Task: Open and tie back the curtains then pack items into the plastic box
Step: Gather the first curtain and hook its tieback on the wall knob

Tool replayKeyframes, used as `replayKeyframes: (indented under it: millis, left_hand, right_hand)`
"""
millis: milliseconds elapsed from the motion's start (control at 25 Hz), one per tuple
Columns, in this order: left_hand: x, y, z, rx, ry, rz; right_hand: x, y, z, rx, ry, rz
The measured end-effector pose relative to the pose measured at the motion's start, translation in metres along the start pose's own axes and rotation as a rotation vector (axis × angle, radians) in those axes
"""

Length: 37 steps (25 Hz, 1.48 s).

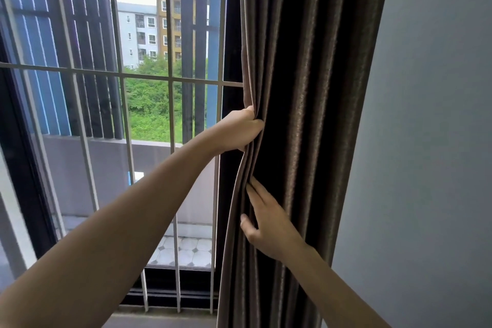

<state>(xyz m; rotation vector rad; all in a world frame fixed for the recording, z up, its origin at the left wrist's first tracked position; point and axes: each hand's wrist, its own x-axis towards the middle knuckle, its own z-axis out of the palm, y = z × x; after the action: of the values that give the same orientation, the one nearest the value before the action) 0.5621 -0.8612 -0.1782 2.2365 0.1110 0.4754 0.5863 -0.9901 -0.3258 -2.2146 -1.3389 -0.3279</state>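
While the brown curtain [306,88] hangs gathered in deep upright folds at the right of the window, just beside the pale wall [426,141], both bare arms reach up to its left edge. The left hand [239,128] is the higher one, its fingers [256,124] clenched round a bunch of the edge folds, which pucker under the grip. Lower and nearer, the right hand [269,224] rests on the cloth with its fingers [254,192] almost straight and laid into a fold, thumb spread to the left at the edge, grasping nothing that can be seen. Left of the curtain the white window grille [170,80] stands uncovered, with a tiled balcony floor [186,247], green trees [151,104] and apartment blocks [149,32] far beyond it.
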Motion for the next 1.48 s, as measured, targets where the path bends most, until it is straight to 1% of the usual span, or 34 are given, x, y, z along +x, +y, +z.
replayKeyframes:
  millis: [80,160,200,280,320,360,400,440,560,720,840,1000,1080,1320,1360,1480]
  left_hand:
    - [0.0,0.001,0.002,0.039,-0.008,0.016]
    - [0.004,-0.001,0.006,0.227,0.075,0.069]
    - [0.006,-0.003,0.009,0.319,0.136,0.082]
    - [0.007,-0.005,0.013,0.385,0.212,0.077]
    - [0.007,-0.007,0.013,0.374,0.222,0.07]
    - [0.007,-0.008,0.014,0.346,0.221,0.063]
    - [0.006,-0.009,0.014,0.311,0.212,0.055]
    - [0.004,-0.008,0.013,0.281,0.201,0.052]
    - [0.0,-0.006,0.011,0.203,0.171,0.037]
    - [-0.003,-0.008,0.01,0.143,0.172,0.032]
    - [-0.001,-0.009,0.01,0.128,0.161,0.028]
    - [0.001,-0.007,0.013,0.08,0.122,0.026]
    - [0.001,-0.006,0.016,0.045,0.117,0.014]
    - [-0.003,0.001,0.019,-0.05,0.063,0.005]
    - [-0.003,0.003,0.02,-0.02,0.065,0.014]
    - [0.001,0.003,0.028,0.242,0.152,0.052]
  right_hand:
    - [-0.002,-0.001,0.0,-0.022,-0.021,-0.016]
    - [-0.005,0.001,-0.004,-0.08,-0.038,-0.032]
    - [-0.006,0.003,-0.006,-0.14,0.003,-0.049]
    - [-0.006,0.007,-0.01,-0.229,0.235,-0.027]
    - [-0.005,0.008,-0.014,-0.199,0.355,0.034]
    - [-0.002,0.008,-0.018,-0.152,0.437,0.095]
    - [0.001,0.009,-0.021,-0.114,0.459,0.136]
    - [0.006,0.009,-0.025,-0.086,0.426,0.166]
    - [0.014,0.012,-0.029,-0.017,0.243,0.218]
    - [0.001,0.009,-0.015,0.085,0.019,0.167]
    - [-0.006,0.006,-0.011,0.124,-0.023,0.123]
    - [-0.012,0.005,-0.01,0.114,-0.137,0.146]
    - [-0.016,0.007,-0.004,0.098,-0.163,0.151]
    - [-0.013,0.012,0.007,0.018,-0.122,0.106]
    - [-0.013,0.012,0.008,-0.005,-0.119,0.091]
    - [-0.015,0.013,0.0,-0.096,-0.121,0.056]
